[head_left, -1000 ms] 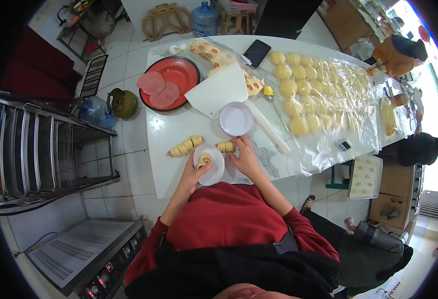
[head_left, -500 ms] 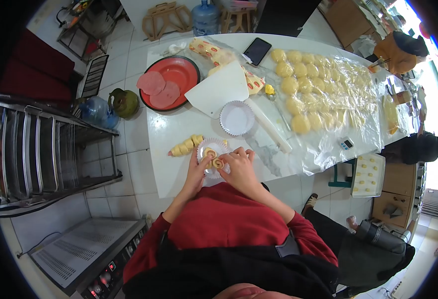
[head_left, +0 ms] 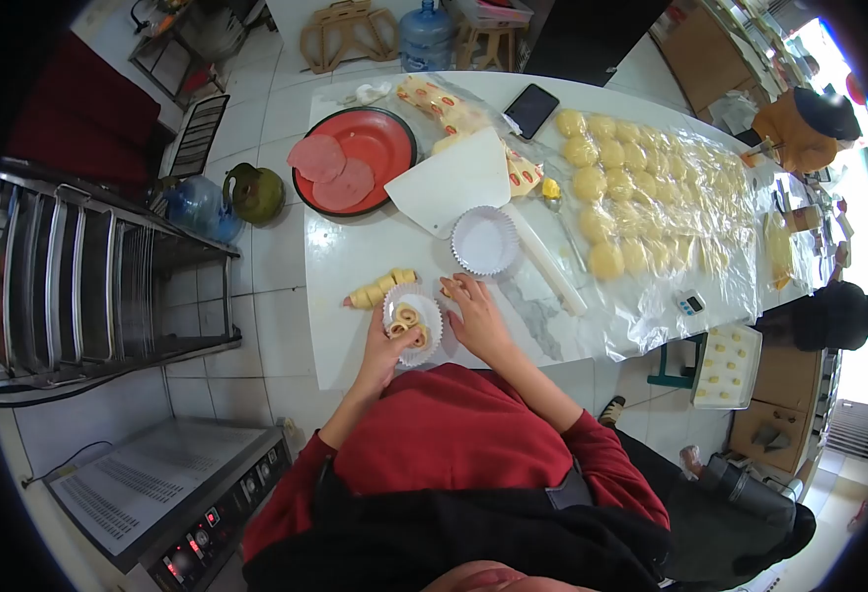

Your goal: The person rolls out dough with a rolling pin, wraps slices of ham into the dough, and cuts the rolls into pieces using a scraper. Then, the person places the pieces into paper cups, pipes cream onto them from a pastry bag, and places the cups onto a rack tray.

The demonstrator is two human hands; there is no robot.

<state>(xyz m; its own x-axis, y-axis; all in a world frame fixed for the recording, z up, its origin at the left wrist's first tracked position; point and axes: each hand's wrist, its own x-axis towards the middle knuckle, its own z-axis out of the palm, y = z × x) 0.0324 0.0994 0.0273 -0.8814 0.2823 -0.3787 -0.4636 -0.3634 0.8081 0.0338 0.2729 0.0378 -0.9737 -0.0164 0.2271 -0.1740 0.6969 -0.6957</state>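
Observation:
A white fluted paper baking cup (head_left: 432,345) sits at my left hand (head_left: 380,357), whose fingers and thumb grip its left side. Several slices of rolled dough (head_left: 407,316) stand inside it, spiral ends up; my thumb rests by one. Just right of the cup, my right hand (head_left: 477,318) reaches over the table, thumb and fingers apart, fingertips at a small dough piece (head_left: 445,292) that they partly cover. A cut dough roll (head_left: 379,289) with a pink filling end lies beyond my left hand. A second paper baking cup (head_left: 485,241) stands farther back.
Behind are a red plate (head_left: 370,133) with pink ham slices (head_left: 345,185), a white scraper board (head_left: 453,183), a rolling pin (head_left: 549,261) and a phone (head_left: 532,111). Dough balls (head_left: 606,260) lie under plastic at right, near a small timer (head_left: 690,303). Other people stand at right.
My right hand has left the dough slices in the cup and moved right to the small dough piece. My left hand keeps the cup. The whole view has shifted slightly.

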